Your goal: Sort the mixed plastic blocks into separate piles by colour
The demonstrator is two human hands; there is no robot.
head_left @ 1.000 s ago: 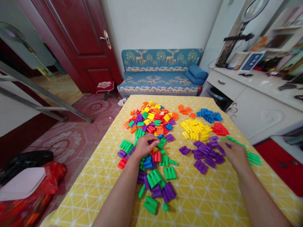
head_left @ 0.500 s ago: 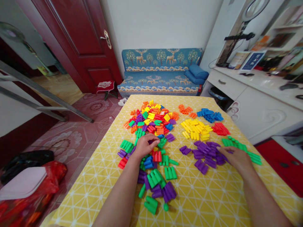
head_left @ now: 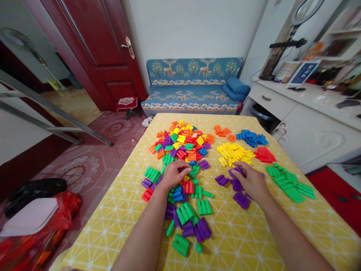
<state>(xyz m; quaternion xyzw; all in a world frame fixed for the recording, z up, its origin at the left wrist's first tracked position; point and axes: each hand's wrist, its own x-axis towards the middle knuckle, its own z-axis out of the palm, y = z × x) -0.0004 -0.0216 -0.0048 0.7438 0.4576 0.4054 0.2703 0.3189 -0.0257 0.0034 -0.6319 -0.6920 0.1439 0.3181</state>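
My left hand [head_left: 174, 174] rests palm down at the near edge of a mixed heap of coloured plastic blocks [head_left: 183, 145], fingers curled with the thumb pinched in; what they grip is hidden. My right hand [head_left: 252, 181] lies flat over the purple pile [head_left: 241, 198], fingers stretched towards its far side. Sorted piles lie around it: yellow [head_left: 234, 154], blue [head_left: 252, 138], red [head_left: 264, 155], orange [head_left: 222, 131] and green [head_left: 290, 184]. Loose green and purple blocks [head_left: 186, 218] sit in front of my left forearm. Everything is on a table with a yellow patterned cloth [head_left: 254, 241].
A blue sofa [head_left: 194, 86] stands past the table's far edge. A dark red door [head_left: 93, 49] is at the back left, a white cabinet [head_left: 304, 124] at the right. A red bag [head_left: 42, 226] and metal rails [head_left: 56, 113] are on the floor at left.
My right hand has slid left, from the green pile's edge across onto the purple pile. The left hand has stayed where it was on the mixed blocks.
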